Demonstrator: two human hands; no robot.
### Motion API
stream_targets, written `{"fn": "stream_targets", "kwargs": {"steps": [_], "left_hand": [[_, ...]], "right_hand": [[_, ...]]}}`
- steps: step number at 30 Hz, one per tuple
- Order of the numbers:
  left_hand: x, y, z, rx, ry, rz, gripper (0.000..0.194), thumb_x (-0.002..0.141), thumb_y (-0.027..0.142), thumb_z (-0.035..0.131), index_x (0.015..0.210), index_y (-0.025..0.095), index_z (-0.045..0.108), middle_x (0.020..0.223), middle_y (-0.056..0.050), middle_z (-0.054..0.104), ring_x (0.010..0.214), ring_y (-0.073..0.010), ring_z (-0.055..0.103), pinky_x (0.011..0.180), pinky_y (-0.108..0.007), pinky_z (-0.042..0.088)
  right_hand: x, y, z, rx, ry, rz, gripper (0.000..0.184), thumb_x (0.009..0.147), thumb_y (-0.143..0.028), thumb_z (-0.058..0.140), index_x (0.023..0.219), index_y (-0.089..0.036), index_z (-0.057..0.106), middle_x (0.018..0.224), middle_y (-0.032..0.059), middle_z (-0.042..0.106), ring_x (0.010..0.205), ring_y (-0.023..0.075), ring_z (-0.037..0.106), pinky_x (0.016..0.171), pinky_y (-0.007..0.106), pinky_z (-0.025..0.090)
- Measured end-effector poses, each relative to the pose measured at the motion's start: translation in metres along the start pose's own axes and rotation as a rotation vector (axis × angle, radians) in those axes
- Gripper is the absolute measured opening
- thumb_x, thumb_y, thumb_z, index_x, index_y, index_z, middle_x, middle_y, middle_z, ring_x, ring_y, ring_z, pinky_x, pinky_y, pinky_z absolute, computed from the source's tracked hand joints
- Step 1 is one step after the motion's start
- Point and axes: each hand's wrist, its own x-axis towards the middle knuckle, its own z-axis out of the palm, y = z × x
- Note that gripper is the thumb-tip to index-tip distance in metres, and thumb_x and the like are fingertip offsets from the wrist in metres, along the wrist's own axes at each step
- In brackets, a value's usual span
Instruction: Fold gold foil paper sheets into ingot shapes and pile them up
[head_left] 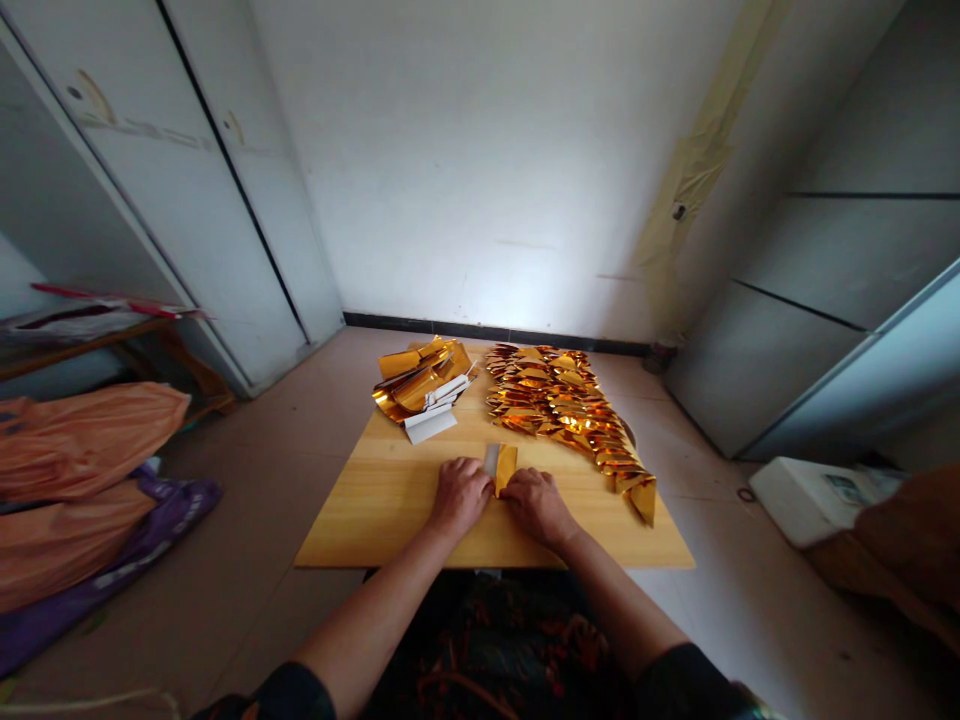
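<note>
A small sheet of gold foil paper [507,466], with a pale underside strip along its left, lies partly folded on the wooden board near its front. My left hand [462,492] is closed on the sheet's left side, fingers curled at the lower edge. From the other side my right hand [538,503] pinches the sheet's lower right part. The fingertips of both hands are close together and partly hide the paper. Beyond my left hand lies a loose pile of gold paper sheets [424,385], some showing white backs. Folded gold paper pieces [559,395] stand in packed rows beyond my right hand.
The wooden board [360,515] stands before me, close to a white wall [480,180]. Pale cabinets [225,200] rise at the left, above orange and purple bags [97,440]. At the right are a grey cabinet [795,340] and a white box [810,500] on the floor.
</note>
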Motion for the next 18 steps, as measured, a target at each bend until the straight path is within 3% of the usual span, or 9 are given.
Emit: {"fn": "stream_targets", "kwargs": {"steps": [7, 14, 18], "left_hand": [[-0.002, -0.002, 0.009, -0.061, -0.048, 0.137, 0.022, 0.083, 0.009, 0.048, 0.071, 0.018, 0.064, 0.078, -0.004, 0.061, 0.080, -0.0168, 0.053, 0.073, -0.029, 0.041], [-0.011, -0.002, -0.002, -0.054, -0.092, 0.152, 0.013, 0.080, 0.024, 0.059, 0.090, 0.021, 0.066, 0.095, -0.003, 0.064, 0.090, -0.0185, 0.056, 0.080, -0.033, 0.039], [-0.007, -0.002, -0.003, -0.039, -0.109, 0.149, 0.009, 0.082, 0.024, 0.059, 0.086, 0.023, 0.068, 0.088, -0.001, 0.065, 0.087, -0.0169, 0.057, 0.077, -0.032, 0.036]], "right_hand": [[-0.002, 0.005, 0.006, 0.036, 0.087, -0.070, 0.022, 0.085, -0.016, 0.053, 0.093, -0.029, 0.069, 0.108, 0.0027, 0.063, 0.099, 0.0188, 0.051, 0.085, 0.033, 0.034], [0.001, 0.028, 0.007, 0.120, 0.102, -0.194, 0.015, 0.088, -0.024, 0.054, 0.095, -0.026, 0.068, 0.104, 0.0022, 0.066, 0.096, 0.0170, 0.054, 0.087, 0.031, 0.035], [0.003, 0.034, 0.006, 0.127, 0.117, -0.207, 0.015, 0.088, -0.028, 0.055, 0.092, -0.026, 0.069, 0.103, 0.0027, 0.066, 0.095, 0.0171, 0.054, 0.086, 0.031, 0.036]]}}
